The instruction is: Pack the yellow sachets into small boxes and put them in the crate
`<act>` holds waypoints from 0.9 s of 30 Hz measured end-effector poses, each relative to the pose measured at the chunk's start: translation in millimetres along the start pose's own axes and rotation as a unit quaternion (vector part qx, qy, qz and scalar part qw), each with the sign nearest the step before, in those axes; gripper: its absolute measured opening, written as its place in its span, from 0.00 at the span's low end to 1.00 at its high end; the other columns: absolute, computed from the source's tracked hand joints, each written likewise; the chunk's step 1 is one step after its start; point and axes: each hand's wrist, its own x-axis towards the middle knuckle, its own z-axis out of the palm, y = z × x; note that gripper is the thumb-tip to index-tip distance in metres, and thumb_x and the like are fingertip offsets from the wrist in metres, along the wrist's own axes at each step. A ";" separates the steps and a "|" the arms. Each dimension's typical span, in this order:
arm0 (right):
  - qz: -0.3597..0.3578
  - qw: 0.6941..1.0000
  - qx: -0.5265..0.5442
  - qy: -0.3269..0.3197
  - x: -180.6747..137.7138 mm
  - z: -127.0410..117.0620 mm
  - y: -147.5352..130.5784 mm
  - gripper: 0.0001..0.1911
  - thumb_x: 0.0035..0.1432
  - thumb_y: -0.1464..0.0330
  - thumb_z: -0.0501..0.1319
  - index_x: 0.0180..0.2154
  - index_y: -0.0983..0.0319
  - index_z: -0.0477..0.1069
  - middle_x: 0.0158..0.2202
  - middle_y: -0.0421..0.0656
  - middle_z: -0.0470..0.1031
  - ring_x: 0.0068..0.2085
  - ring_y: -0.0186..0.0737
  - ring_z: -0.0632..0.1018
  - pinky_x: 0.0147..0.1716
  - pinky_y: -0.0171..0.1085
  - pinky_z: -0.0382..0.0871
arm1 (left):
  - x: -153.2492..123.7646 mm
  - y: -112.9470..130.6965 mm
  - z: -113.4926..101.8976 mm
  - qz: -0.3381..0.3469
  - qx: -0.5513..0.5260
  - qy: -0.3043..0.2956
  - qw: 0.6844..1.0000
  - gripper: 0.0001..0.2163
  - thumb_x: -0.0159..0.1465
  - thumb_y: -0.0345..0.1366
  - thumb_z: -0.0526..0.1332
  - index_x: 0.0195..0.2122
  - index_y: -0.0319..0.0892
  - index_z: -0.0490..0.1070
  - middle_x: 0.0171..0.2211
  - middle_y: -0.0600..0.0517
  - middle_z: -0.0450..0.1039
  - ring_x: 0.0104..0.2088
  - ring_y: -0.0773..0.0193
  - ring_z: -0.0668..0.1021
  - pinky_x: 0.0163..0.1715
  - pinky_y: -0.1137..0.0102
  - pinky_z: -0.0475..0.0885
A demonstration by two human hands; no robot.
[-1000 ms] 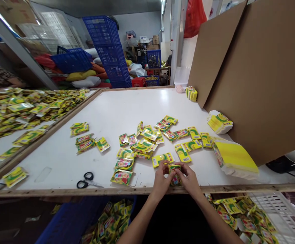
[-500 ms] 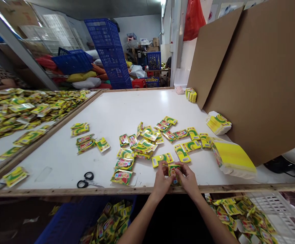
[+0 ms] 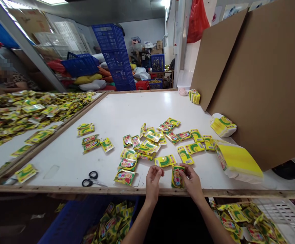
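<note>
The right hand (image 3: 193, 182) pinches a carton (image 3: 176, 178); beside it the left hand (image 3: 153, 183) curls loosely, seemingly empty, so one-sided pressure could crease it.

Held box (image 3: 176, 178) | loose box (image 3: 124, 177) | both perhaps "TWINS" | other print unclear

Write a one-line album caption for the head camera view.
The right hand holds a small yellow-green box at the white table; the left hand is apart, scissors lying farther left.
</note>
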 end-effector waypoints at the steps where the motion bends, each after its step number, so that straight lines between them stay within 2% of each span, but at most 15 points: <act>1: 0.002 1.000 -0.001 0.004 0.3 -0.8 0.3 0.22 0.52 0.56 0.63 0.45 0.63 0.70 0.39 0.48 0.78 0.38 0.44 0.78 0.38 0.42 0.73 | -0.4 5.0 -2.5 -0.026 -0.027 0.006 0.999 0.11 0.56 0.40 0.66 0.29 0.39 0.67 0.23 0.55 0.67 0.26 0.70 0.70 0.30 0.74 0.66; 4: 0.005 1.000 0.009 0.026 1.0 -2.7 -1.3 0.23 0.51 0.56 0.64 0.45 0.63 0.71 0.37 0.47 0.77 0.37 0.43 0.77 0.36 0.40 0.73 | -4.5 24.7 -5.4 -0.098 -0.101 0.033 0.990 0.13 0.50 0.39 0.70 0.29 0.36 0.70 0.20 0.57 0.65 0.21 0.74 0.66 0.23 0.77 0.62; 6: 0.002 0.999 0.030 0.042 -1.2 1.8 -6.0 0.22 0.51 0.57 0.64 0.44 0.63 0.70 0.38 0.47 0.77 0.38 0.43 0.77 0.37 0.40 0.73 | -11.3 41.9 -4.0 -0.121 -0.134 0.048 0.982 0.14 0.48 0.38 0.71 0.28 0.36 0.70 0.19 0.57 0.65 0.20 0.75 0.66 0.21 0.78 0.62; 9: -0.004 0.997 0.072 0.038 -14.5 29.2 -20.5 0.19 0.53 0.58 0.63 0.44 0.62 0.69 0.40 0.47 0.76 0.40 0.43 0.77 0.39 0.40 0.72 | -27.1 71.4 0.7 -0.132 -0.146 0.039 0.980 0.13 0.48 0.39 0.71 0.29 0.36 0.71 0.17 0.59 0.64 0.17 0.76 0.65 0.17 0.79 0.60; 11: -0.016 0.995 0.093 -0.009 -29.8 60.9 -34.4 0.15 0.56 0.60 0.61 0.43 0.60 0.68 0.40 0.45 0.76 0.40 0.42 0.77 0.40 0.40 0.72 | -38.0 90.2 3.5 -0.123 -0.136 0.026 0.983 0.13 0.50 0.40 0.70 0.29 0.36 0.72 0.16 0.59 0.63 0.14 0.77 0.64 0.15 0.80 0.59; 14: -0.067 0.985 0.067 -0.143 -50.4 106.9 -57.9 0.09 0.59 0.63 0.58 0.41 0.58 0.70 0.34 0.42 0.76 0.35 0.40 0.77 0.36 0.38 0.72 | -47.8 110.4 4.3 -0.105 -0.113 0.023 0.988 0.13 0.50 0.41 0.69 0.31 0.37 0.73 0.15 0.60 0.63 0.12 0.77 0.64 0.12 0.80 0.58; 16: -0.119 0.977 0.035 -0.171 -54.8 120.7 -72.8 0.07 0.60 0.65 0.56 0.38 0.58 0.72 0.35 0.42 0.76 0.37 0.40 0.76 0.36 0.38 0.71 | -49.2 116.6 1.3 -0.097 -0.100 0.030 0.990 0.14 0.51 0.42 0.69 0.32 0.37 0.75 0.15 0.59 0.63 0.12 0.76 0.64 0.12 0.80 0.58; 18: -0.152 0.975 0.005 -0.164 -50.2 116.8 -85.3 0.09 0.62 0.66 0.54 0.39 0.58 0.72 0.39 0.43 0.76 0.40 0.41 0.76 0.40 0.39 0.69 | -48.6 117.5 -4.1 -0.090 -0.084 0.033 0.992 0.14 0.52 0.43 0.68 0.33 0.37 0.76 0.14 0.59 0.63 0.12 0.76 0.63 0.11 0.80 0.58; 21: -0.202 0.966 -0.067 -0.146 -34.8 92.0 -100.9 0.10 0.64 0.67 0.53 0.40 0.58 0.72 0.38 0.43 0.77 0.41 0.41 0.75 0.42 0.39 0.67 | -47.6 113.0 -12.3 -0.085 -0.050 0.024 0.995 0.15 0.55 0.44 0.66 0.36 0.36 0.76 0.14 0.59 0.63 0.12 0.76 0.63 0.11 0.79 0.58; 24: -0.261 0.940 -0.144 -0.168 -23.9 69.7 -115.4 0.09 0.64 0.68 0.53 0.40 0.58 0.71 0.38 0.43 0.77 0.41 0.41 0.75 0.42 0.40 0.65 | -47.3 107.5 -15.2 -0.081 -0.007 0.009 0.997 0.16 0.57 0.45 0.64 0.39 0.36 0.76 0.14 0.58 0.63 0.13 0.75 0.63 0.12 0.79 0.60; 27: -0.294 0.913 -0.205 -0.193 -20.3 60.0 -126.7 0.09 0.64 0.70 0.52 0.39 0.59 0.71 0.37 0.43 0.77 0.39 0.41 0.75 0.41 0.40 0.64 | -47.0 105.6 -13.6 -0.065 0.046 -0.005 0.997 0.17 0.57 0.46 0.63 0.39 0.36 0.77 0.13 0.57 0.63 0.13 0.74 0.64 0.14 0.78 0.60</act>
